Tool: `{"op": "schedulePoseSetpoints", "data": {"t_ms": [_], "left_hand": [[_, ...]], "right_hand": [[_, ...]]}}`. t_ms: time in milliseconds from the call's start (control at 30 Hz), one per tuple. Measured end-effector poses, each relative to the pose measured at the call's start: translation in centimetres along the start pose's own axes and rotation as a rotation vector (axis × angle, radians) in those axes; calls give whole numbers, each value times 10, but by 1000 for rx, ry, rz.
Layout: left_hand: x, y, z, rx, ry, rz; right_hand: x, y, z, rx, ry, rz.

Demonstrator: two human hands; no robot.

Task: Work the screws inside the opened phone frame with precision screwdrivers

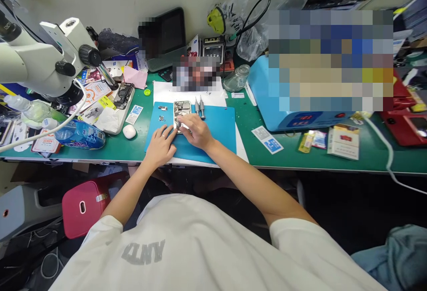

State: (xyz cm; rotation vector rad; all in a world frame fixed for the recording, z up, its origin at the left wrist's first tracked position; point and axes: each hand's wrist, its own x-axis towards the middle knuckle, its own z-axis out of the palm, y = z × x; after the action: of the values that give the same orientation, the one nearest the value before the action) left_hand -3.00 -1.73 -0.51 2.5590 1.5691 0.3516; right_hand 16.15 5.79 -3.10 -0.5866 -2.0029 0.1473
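Note:
An opened smartphone (182,106) lies on a blue mat (220,133), its inner parts exposed. My left hand (160,146) rests at the lower left of the phone, fingers stretched out with the tips near its edge; a ring shows on one finger. Over the phone's lower half, my right hand (197,131) has its thumb and fingers drawn together in a pinch. What it pinches, if anything, is too small to make out. Two screwdrivers (202,107) lie just right of the phone. To its left are small metal phone parts (162,108).
A microscope (36,62) overhangs the left side, above a blue bag (80,134) and a plastic bottle (40,109). A glass jar (236,78) stands behind the mat. A large blue machine (263,90) fills the right side. The green table's front edge (283,166) runs nearby.

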Motion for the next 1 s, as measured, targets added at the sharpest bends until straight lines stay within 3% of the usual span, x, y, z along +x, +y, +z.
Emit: {"op": "schedulePoseSetpoints", "data": {"t_ms": [1000], "left_hand": [[2,3,2,-28,-23,-36]], "right_hand": [[1,-5,-5,209,-6,110]]}}
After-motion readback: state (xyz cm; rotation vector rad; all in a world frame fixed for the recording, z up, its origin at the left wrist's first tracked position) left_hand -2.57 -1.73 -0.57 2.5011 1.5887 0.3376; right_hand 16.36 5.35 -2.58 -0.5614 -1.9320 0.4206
